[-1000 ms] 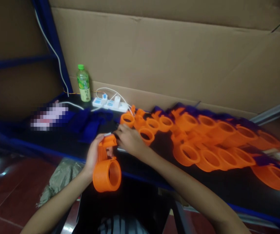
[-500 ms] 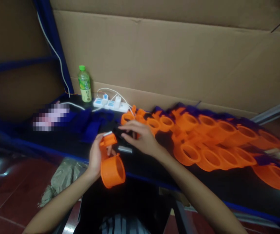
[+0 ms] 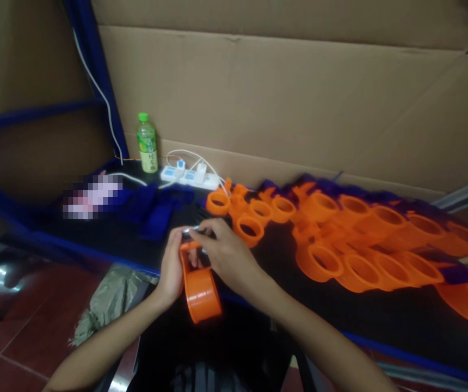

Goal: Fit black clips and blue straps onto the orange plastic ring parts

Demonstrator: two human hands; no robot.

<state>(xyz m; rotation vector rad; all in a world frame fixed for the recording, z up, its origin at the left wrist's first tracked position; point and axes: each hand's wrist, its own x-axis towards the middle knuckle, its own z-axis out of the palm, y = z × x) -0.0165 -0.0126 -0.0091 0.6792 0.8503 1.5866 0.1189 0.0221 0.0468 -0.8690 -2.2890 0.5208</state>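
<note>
My left hand [image 3: 172, 269] grips an orange plastic part [image 3: 199, 288] with a round ring at its lower end, held over the near edge of the black table [image 3: 381, 316]. My right hand [image 3: 228, 256] is closed over the top of that same part, fingers pinched at a small silver metal piece [image 3: 190, 231] on its upper end. Just beyond my hands lie several more orange ring parts [image 3: 340, 239], spread in rows across the table toward the right.
A green drink bottle [image 3: 147, 143] and a white power strip [image 3: 189, 175] with white cables stand at the back by a cardboard wall [image 3: 299, 98]. Blue cloth [image 3: 152, 204] lies left of the rings. A blue frame post [image 3: 87, 65] rises at left. Crumpled bag [image 3: 107, 299] on the red floor.
My right hand left the table near the rings and came back onto the top of the held part. The silver piece that lay on the table is gone from there. The part turned edge-on.
</note>
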